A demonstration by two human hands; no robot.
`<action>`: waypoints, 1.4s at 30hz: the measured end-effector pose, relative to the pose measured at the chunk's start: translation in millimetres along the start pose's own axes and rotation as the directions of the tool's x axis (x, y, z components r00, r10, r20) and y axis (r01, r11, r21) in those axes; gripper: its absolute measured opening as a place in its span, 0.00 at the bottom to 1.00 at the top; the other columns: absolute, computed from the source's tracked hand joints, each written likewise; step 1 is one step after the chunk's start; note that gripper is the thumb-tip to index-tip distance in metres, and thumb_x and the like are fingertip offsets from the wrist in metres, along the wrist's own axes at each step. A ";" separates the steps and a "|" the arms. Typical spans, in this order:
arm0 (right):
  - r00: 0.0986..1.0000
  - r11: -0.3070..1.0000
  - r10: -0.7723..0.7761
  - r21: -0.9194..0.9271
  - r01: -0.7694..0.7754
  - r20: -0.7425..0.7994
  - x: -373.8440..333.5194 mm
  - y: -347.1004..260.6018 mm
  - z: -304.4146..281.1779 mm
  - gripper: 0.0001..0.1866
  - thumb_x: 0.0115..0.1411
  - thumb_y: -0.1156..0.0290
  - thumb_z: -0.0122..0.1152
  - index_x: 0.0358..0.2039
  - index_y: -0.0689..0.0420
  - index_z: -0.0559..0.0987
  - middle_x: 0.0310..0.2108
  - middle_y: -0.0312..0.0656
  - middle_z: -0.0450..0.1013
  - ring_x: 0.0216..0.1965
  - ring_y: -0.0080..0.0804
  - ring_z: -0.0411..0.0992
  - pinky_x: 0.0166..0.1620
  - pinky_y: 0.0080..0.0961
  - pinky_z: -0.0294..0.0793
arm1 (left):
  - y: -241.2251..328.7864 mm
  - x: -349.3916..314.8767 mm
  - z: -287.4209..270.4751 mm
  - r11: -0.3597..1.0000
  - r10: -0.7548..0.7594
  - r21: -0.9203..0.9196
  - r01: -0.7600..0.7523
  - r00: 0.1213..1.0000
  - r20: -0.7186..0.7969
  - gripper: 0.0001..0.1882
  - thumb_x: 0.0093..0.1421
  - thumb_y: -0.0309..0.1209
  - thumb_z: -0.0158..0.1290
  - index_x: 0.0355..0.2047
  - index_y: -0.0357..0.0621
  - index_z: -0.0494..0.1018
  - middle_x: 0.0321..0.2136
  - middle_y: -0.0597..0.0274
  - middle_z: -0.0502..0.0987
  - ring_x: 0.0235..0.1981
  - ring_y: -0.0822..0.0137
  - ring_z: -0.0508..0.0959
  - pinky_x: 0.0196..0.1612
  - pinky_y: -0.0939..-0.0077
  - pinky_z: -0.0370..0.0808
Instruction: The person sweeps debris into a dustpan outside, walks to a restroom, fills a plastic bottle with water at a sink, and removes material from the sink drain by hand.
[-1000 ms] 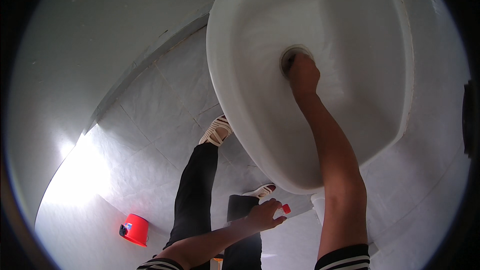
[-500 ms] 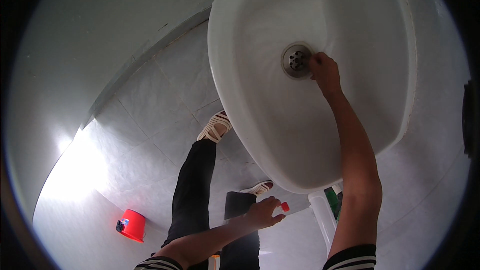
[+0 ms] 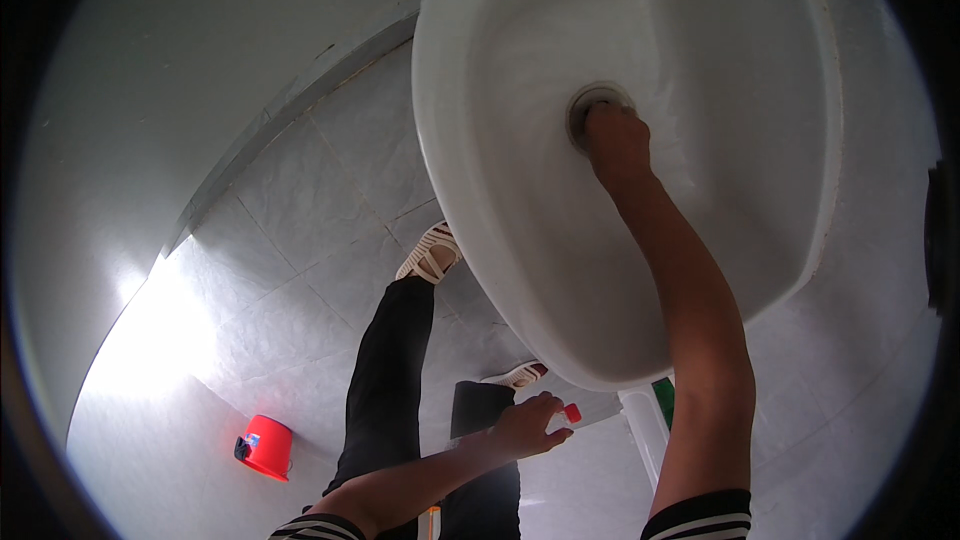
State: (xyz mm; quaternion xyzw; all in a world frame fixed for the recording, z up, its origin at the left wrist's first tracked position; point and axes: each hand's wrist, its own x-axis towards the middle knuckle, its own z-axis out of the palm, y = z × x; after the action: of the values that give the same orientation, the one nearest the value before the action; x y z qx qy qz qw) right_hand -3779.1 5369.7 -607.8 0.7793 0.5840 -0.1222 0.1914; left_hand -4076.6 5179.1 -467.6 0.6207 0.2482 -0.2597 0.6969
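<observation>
One-handed, seemingly works at drain (image 3: 577, 124), one o'clock; cannot tell grip of right fingers (image 3: 609, 122). Clamps bottle (image 3: 559, 423), five o'clock, with left fingers (image 3: 543, 404). Next, likely lift clear.

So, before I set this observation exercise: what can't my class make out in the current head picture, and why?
All in the head view:
Right hand: fingertips hidden by its own back, over the round grey drain.
Small clear red-capped container: body mostly covered by the left hand.
White ceramic basin: far end cut off by the upper edge.
Green object: mostly hidden behind the right forearm.
</observation>
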 end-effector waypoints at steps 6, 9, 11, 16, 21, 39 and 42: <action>0.999 0.999 0.036 0.011 -0.036 -0.026 2.5 7.5 11.6 0.02 0.48 0.76 0.62 0.25 0.59 0.78 0.27 0.43 0.75 0.31 0.37 0.76 0.29 0.27 0.76 | -5.7 -0.8 9.6 0.999 0.048 0.010 -0.047 0.998 -0.033 0.21 0.54 0.45 0.56 0.40 0.44 0.68 0.37 0.59 0.72 0.41 0.60 0.75 0.36 0.66 0.76; 0.951 0.936 0.188 0.249 -0.249 0.245 11.1 24.6 -4.0 0.04 0.51 0.74 0.60 0.25 0.61 0.78 0.25 0.42 0.74 0.26 0.31 0.74 0.28 0.25 0.75 | -12.2 -0.5 15.1 0.999 0.044 0.004 -0.044 0.999 -0.021 0.21 0.54 0.45 0.56 0.40 0.44 0.69 0.37 0.59 0.72 0.42 0.60 0.75 0.38 0.66 0.76; 0.891 0.642 0.285 0.620 -0.451 0.353 3.5 37.1 -40.0 0.05 0.52 0.73 0.58 0.25 0.62 0.77 0.24 0.41 0.73 0.24 0.29 0.72 0.27 0.24 0.75 | -14.3 -2.1 17.5 0.999 0.037 -0.003 -0.037 0.999 0.006 0.21 0.54 0.45 0.56 0.40 0.43 0.69 0.38 0.58 0.72 0.42 0.60 0.75 0.39 0.66 0.75; 0.869 -0.099 0.287 0.915 -0.392 0.403 -58.9 73.1 -115.9 0.08 0.54 0.72 0.54 0.27 0.64 0.76 0.20 0.36 0.68 0.21 0.21 0.67 0.26 0.22 0.72 | -13.1 -4.7 15.6 0.999 -0.022 -0.045 0.023 1.000 0.013 0.21 0.53 0.42 0.59 0.39 0.40 0.71 0.36 0.54 0.74 0.41 0.56 0.75 0.43 0.67 0.73; 0.812 -0.466 0.376 0.849 -0.250 0.446 -189.4 82.9 -135.8 0.07 0.53 0.75 0.54 0.30 0.65 0.74 0.19 0.37 0.66 0.18 0.22 0.63 0.21 0.23 0.66 | -35.1 -0.9 38.8 0.999 -0.026 0.048 0.024 0.998 0.051 0.20 0.51 0.42 0.59 0.36 0.40 0.70 0.35 0.53 0.73 0.38 0.53 0.75 0.41 0.63 0.72; 0.218 -0.784 0.312 0.380 -0.490 0.925 -471.0 -139.0 337.4 0.06 0.53 0.75 0.53 0.24 0.64 0.74 0.16 0.38 0.69 0.16 0.24 0.67 0.18 0.22 0.71 | -75.5 -15.2 82.9 0.941 -0.251 0.281 0.189 0.947 0.203 0.20 0.50 0.40 0.61 0.38 0.44 0.69 0.35 0.58 0.72 0.36 0.56 0.76 0.38 0.66 0.73; 0.117 -0.857 0.376 0.393 -0.335 0.919 -458.5 -161.2 372.7 0.06 0.52 0.74 0.54 0.25 0.63 0.76 0.18 0.37 0.70 0.17 0.25 0.69 0.20 0.25 0.76 | -73.3 -16.6 84.9 0.908 -0.269 0.387 0.161 0.932 0.244 0.18 0.49 0.38 0.61 0.36 0.44 0.70 0.33 0.58 0.73 0.34 0.56 0.76 0.35 0.65 0.75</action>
State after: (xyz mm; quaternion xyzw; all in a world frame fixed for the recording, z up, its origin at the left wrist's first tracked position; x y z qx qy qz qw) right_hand -4053.1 4848.9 -777.3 0.7317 -0.4439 -0.3018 -0.4201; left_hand -4136.1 5088.7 -501.5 0.6610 0.1585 -0.4654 0.5668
